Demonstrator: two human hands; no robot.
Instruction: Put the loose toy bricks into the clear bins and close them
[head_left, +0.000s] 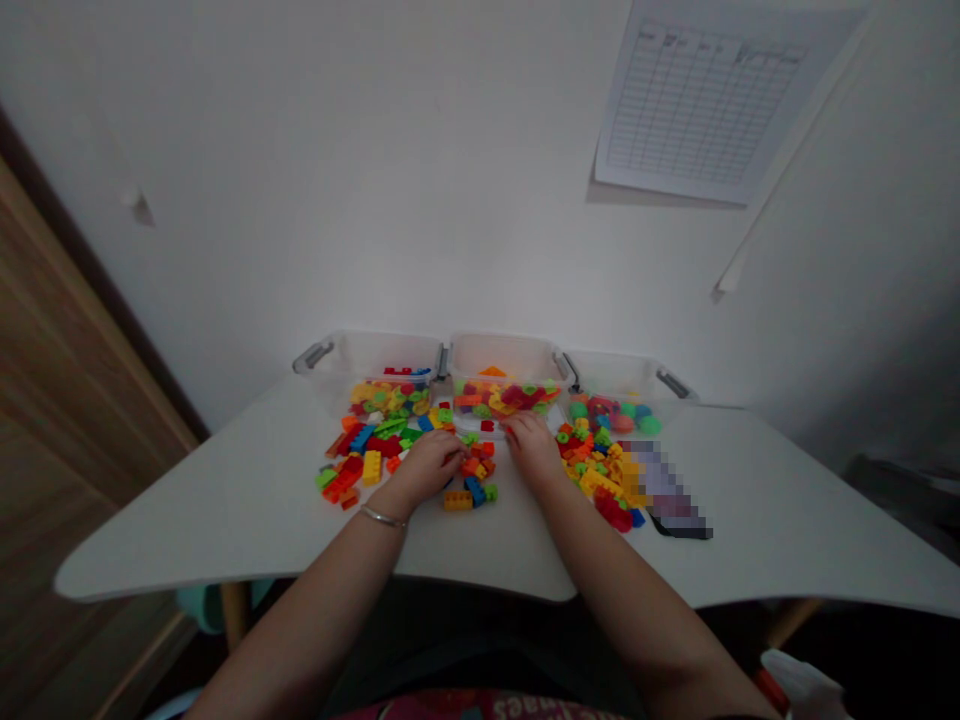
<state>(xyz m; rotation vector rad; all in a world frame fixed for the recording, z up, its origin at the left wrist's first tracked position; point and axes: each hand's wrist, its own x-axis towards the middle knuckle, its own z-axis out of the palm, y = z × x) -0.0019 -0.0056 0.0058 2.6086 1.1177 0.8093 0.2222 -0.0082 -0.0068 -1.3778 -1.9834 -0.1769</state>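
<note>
Loose bricks [458, 500] were spread on the counter [480, 550], near the middle bin [517, 352]. Whether any was gripped by the left hand [429, 465] or right hand [535, 452] could not be told; light fingertip pinching was advisable.

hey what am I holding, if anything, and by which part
That can't be told: the right hand has a red bit at its fingertips, the left hand curls beside small bricks, grips unclear.

Thin silver-tone bracelet [384, 517] on L wrist [396, 500]; both forearms [341, 575] bare. Reddish-pink garment [442, 702] at near edge w/ pale lettering [536, 709], too blurry to read; lap area v. dark, details unclear.
</note>
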